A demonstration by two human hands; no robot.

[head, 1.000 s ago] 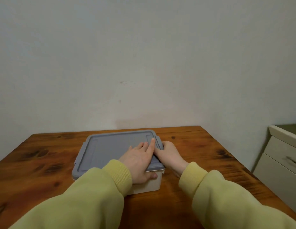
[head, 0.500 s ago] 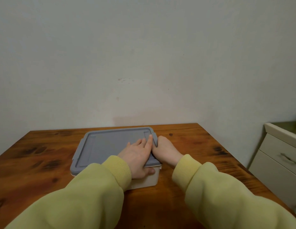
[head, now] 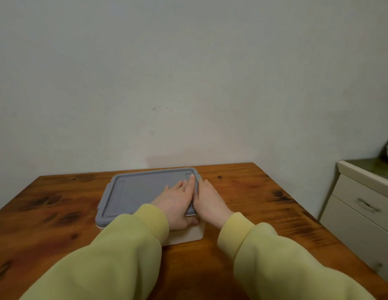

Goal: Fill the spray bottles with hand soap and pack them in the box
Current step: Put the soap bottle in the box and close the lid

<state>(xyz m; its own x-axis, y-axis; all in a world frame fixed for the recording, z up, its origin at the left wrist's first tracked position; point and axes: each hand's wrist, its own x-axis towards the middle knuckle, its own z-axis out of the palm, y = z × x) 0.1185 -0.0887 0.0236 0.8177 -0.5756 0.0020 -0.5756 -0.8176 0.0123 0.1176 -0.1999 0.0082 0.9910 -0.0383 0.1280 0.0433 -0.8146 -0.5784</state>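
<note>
Where lid (head: 143,189) shuts: both hands, seemingly

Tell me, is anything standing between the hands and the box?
Nothing visible: the left hand lies flat on the grey lid of the box, and the right hand presses against its right-side latch.
</note>
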